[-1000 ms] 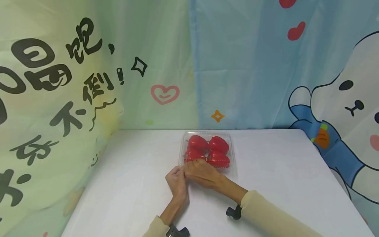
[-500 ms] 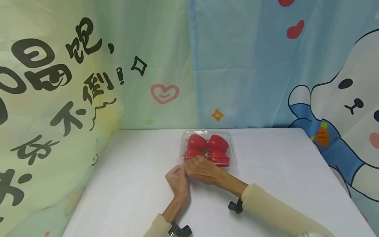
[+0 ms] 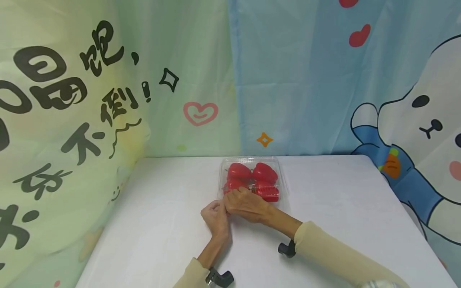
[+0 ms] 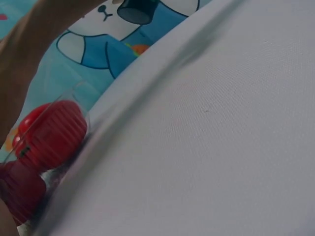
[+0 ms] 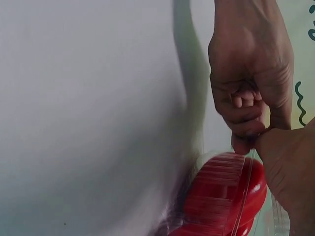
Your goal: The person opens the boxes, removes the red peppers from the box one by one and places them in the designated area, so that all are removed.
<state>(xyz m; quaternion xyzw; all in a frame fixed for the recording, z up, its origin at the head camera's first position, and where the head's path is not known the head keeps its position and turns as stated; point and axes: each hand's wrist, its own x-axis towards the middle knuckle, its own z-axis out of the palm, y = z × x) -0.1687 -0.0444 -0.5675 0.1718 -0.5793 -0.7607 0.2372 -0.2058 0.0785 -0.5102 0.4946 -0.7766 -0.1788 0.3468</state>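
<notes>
A clear plastic clamshell box (image 3: 282,178) holds several red peppers (image 3: 265,173) and sits toward the far side of the table. At its near left corner my left hand (image 3: 217,220) has its fingers curled, pinching the box's edge. Right beside it, my right hand (image 3: 246,206) grips the same corner, and the two hands touch. The right wrist view shows the curled fingers of the left hand (image 5: 251,64) meeting the right hand (image 5: 290,169) above the ridged plastic wall. My hands hide the corner itself. In the left wrist view, red peppers (image 4: 69,128) show through the ridged side.
The box rests on a white-covered table (image 3: 162,240). A printed curtain (image 3: 288,80) hangs behind the table's back edge. Each wrist carries a small black camera, such as the right wrist camera (image 3: 287,249).
Both hands stay at the box's near left corner, with only a slight shift of the right forearm and the left wrist to the right. The head view moves a little.
</notes>
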